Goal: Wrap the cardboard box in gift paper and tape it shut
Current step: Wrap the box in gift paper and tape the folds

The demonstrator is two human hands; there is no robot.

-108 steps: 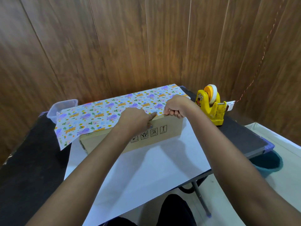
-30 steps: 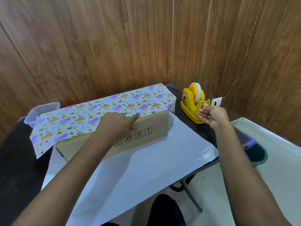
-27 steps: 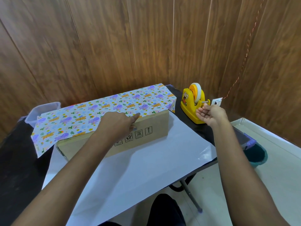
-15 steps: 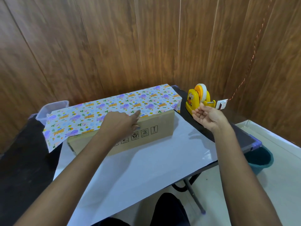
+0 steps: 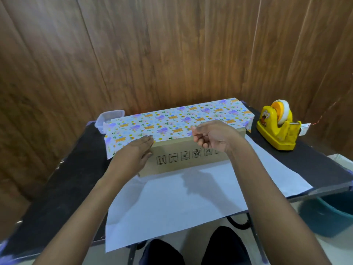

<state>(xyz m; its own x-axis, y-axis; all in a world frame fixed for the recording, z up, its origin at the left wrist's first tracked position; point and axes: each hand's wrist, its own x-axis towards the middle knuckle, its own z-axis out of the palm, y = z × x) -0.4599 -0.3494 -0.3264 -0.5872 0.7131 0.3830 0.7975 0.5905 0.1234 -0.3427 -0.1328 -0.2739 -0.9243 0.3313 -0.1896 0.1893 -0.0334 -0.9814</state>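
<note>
A long cardboard box (image 5: pixel 191 159) lies on the white underside of the gift paper (image 5: pixel 181 197). The paper's patterned flap (image 5: pixel 191 115) is folded over the box top. My left hand (image 5: pixel 133 155) presses flat on the flap's near edge at the left end of the box. My right hand (image 5: pixel 214 136) hovers over the right half of the box's front edge, its fingers curled and thumb pointing left. I cannot make out any tape in it. A yellow tape dispenser (image 5: pixel 275 129) stands to the right of the box.
The black table (image 5: pixel 66 188) sits against wood-panelled walls. A clear plastic container (image 5: pixel 109 117) stands at the back left, partly under the paper. A teal bin (image 5: pixel 328 213) is on the floor at the right. The white paper overhangs the near table edge above my knees.
My right hand left the box, went to the dispenser's cutter, then came back over the box with curled fingers. My left hand slid left along the flap edge.
</note>
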